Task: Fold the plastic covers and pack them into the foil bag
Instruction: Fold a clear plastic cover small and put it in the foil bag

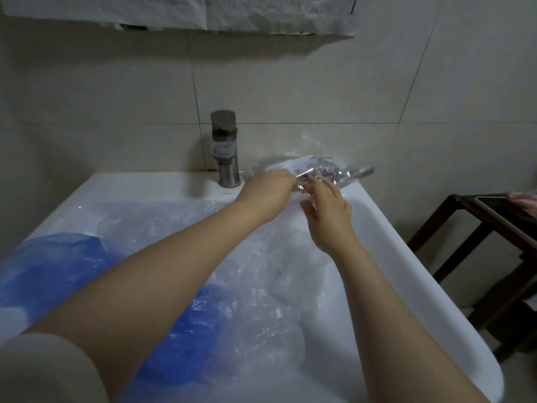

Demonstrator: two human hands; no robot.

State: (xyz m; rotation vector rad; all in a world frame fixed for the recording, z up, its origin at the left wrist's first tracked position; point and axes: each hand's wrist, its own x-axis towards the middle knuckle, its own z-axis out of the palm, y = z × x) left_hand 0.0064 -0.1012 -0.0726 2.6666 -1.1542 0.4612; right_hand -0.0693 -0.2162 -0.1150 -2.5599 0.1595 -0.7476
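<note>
White sink (pixel 386 228) fills lower 2/3 of frame, rim running diag. from upper centre to lower right; basin nearly full w/ crumpled plastic covers (pixel 247 274), clear and glossy at centre/right, blue (pixel 58 266) at lower left. Little bare room inside, only a strip of smooth rim behind and to the right.

Foil bag (pixel 322 170) lies on the back rim, centre-right of frame, just right of the matte steel tap (pixel 225 149); shiny, wrinkled, white printed panel on top, far end near the tiled wall (pixel 290 91).

Left hand (pixel 270 184) reaches across to the bag's near end, fingers curled and pinching its edge. Right hand (pixel 328 213) just beside it, fingers straight and slightly spread, tips at the bag's mouth; can't tell if they hold anything. Ring on one finger.

Dark wooden stand (pixel 476 228) at right edge, apart from sink.
</note>
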